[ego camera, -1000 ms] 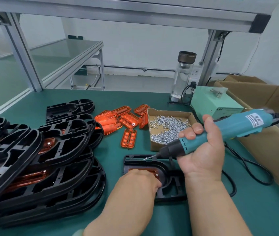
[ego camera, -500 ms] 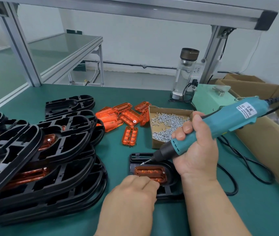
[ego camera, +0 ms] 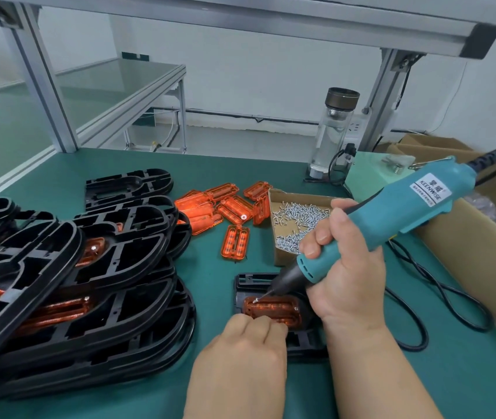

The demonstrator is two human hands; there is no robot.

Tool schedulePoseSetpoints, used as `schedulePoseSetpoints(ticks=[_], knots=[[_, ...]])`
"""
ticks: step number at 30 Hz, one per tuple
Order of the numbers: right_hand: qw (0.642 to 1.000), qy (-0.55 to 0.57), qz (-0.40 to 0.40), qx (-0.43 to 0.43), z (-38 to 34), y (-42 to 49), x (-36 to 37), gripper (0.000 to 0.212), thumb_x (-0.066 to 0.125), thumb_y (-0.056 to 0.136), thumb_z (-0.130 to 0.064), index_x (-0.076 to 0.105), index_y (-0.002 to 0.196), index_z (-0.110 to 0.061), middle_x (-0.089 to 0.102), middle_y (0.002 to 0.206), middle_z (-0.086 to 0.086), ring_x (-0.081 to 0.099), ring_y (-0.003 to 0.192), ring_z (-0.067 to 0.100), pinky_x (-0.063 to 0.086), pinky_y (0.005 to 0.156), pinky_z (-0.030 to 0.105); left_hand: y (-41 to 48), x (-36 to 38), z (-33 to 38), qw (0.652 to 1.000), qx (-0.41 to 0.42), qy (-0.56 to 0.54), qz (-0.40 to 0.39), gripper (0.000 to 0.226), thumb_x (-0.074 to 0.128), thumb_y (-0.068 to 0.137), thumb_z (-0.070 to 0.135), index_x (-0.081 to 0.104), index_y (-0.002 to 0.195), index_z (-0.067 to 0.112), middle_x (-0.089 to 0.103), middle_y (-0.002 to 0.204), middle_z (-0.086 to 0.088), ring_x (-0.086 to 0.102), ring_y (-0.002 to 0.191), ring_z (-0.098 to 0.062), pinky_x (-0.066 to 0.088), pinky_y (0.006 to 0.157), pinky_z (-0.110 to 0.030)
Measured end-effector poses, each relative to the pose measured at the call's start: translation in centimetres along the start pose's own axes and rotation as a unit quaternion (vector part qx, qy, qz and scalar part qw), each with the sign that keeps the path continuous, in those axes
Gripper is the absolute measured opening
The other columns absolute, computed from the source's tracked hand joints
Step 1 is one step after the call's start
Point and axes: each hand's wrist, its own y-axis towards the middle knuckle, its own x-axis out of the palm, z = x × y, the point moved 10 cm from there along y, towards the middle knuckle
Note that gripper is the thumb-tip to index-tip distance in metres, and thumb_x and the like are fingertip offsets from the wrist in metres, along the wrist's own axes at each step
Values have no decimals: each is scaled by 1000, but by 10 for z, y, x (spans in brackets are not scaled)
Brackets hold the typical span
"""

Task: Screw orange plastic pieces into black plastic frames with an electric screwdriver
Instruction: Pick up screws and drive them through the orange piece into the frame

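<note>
- While the left hand [ego camera: 240,343] lies nearest, its fingers curl down onto the near edge of the orange piece [ego camera: 274,308]. The fingertips are hidden, so I cannot tell whether they pinch or only press.
- Just beyond those knuckles the orange piece sits in the black frame [ego camera: 251,279], which lies flat on the desk [ego camera: 467,373]. Its long axis runs crosswise, from the left hand's side towards the right hand.
- At the piece's far-left corner a screw [ego camera: 255,300] meets the bit tip, just ahead of the left hand and left of the right hand.
- The right hand [ego camera: 340,267] is wrapped round the electric screwdriver [ego camera: 407,213], which slants down and leftward to that corner. Judging by the slant, the tool probably needs to come more upright over the screw for a straight drive.
- Beyond the right hand stands the box of screws [ego camera: 298,216].
- Beyond the left hand lie the loose orange pieces [ego camera: 219,204], with stacked frames [ego camera: 89,282] off to its left.
</note>
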Motion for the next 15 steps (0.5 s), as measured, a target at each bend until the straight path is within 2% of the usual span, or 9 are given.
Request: schedulePoseSetpoints(ticks=[4, 15], knots=[[1000, -3, -16, 5, 1, -2, 7, 7, 53, 84, -12, 57, 89, -17, 45, 56, -3, 45, 43, 11, 41, 49, 21, 0, -5, 2, 1000, 6, 13, 27, 39, 36, 64, 20, 75, 65, 24, 64, 61, 14, 62, 55, -8, 40, 36, -13], [999, -9, -36, 9, 1, -4, 17, 9, 53, 83, -11, 59, 86, -17, 45, 54, -2, 43, 41, 11, 39, 48, 20, 1, -6, 4, 999, 14, 20, 22, 38, 37, 63, 22, 75, 64, 25, 65, 61, 13, 62, 55, -8, 38, 36, -12]])
